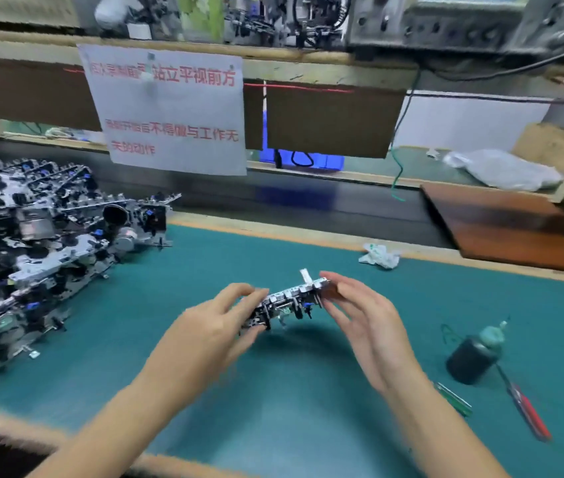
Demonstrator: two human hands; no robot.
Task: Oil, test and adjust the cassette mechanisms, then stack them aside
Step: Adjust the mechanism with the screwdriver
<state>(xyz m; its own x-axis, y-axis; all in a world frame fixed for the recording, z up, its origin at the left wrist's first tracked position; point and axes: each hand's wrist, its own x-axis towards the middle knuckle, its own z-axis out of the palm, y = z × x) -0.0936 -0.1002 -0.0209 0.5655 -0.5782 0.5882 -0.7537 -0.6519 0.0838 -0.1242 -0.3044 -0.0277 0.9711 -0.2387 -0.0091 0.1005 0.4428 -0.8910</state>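
Note:
A small metal cassette mechanism [287, 300] is held edge-on above the green mat [273, 391], tilted up to the right. My left hand [218, 326] grips its lower left end with thumb and fingers. At its upper right end, my right hand [363, 319] touches it with its fingertips, palm turned inward. A big heap of the same mechanisms [32, 257] lies on the left of the mat. A dark oil bottle [473, 353] with a pale green nozzle stands on the mat to the right.
A red-handled screwdriver [528, 412] and a green-handled tool [453, 398] lie by the bottle. A crumpled white wipe [380, 257] sits at the mat's far edge. A paper notice [170, 108] hangs from the shelf ahead; a brown board [515, 225] is at right.

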